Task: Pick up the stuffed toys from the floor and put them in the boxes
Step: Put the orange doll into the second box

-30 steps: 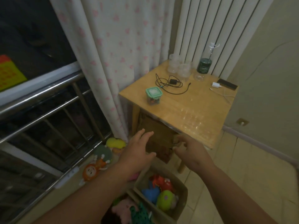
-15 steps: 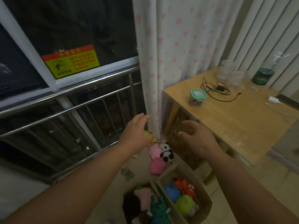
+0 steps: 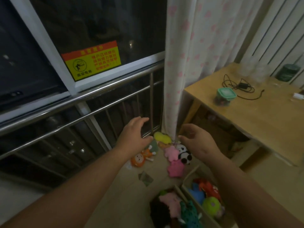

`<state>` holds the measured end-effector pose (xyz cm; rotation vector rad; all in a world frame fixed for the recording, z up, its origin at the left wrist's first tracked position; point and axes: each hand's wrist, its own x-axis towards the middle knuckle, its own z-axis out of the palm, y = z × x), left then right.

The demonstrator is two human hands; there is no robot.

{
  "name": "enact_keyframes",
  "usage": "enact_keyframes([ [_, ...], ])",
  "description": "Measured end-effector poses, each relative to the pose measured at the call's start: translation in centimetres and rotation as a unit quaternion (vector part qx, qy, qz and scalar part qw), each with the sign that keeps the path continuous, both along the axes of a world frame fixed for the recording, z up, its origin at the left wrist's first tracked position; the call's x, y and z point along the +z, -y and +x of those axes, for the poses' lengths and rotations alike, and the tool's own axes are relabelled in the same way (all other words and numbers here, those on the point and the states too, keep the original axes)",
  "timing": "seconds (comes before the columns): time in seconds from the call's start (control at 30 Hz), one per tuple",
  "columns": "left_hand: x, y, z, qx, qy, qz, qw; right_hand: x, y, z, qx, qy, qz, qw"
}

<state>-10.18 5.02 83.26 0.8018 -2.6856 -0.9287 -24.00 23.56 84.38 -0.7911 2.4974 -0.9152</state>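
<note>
Stuffed toys (image 3: 171, 152) lie heaped on the floor at the foot of the curtain (image 3: 172, 112), beyond the two boxes (image 3: 181, 192) at the near right, which already hold several toys. Left hand (image 3: 136, 137) hovers over the left of the heap, fingers apart and lightly bent, holding nothing; right hand (image 3: 195, 142) hovers over the right side, fingers likewise apart and empty

Likely trouble: the curtain hem hangs just beside the yellow toy (image 3: 162, 137), so a grab there could catch thin cloth along with plush. The toys touch one another, so lifting one may drag or tumble its neighbours. The heap sits close to the railing (image 3: 82, 99), and a clumsy sweep might push a small toy between the bars. The boxes look fairly full, so a dropped toy could roll off the pile

The toys look soft, rounded and squashy: a black-and-white panda (image 3: 185, 154), two pink ones, an orange toy (image 3: 139, 158). The boxes seem stiff cardboard with straight walls; the railing is shiny metal tube
</note>
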Motion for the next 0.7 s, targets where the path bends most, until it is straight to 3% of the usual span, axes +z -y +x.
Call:
enact_keyframes([
  [0.27, -1.7, 8.4, 2.9, -0.01, 0.025, 0.002, 1.0, -1.8, 6.7, 4.3, -0.018, 0.03, 0.004, 0.999],
  [0.7, -9.6, 15.7, -3.7, -0.028, 0.065, 0.032, 0.997, -10.8, 16.7, -1.5, -0.021, 0.097, 0.012, 0.995],
])
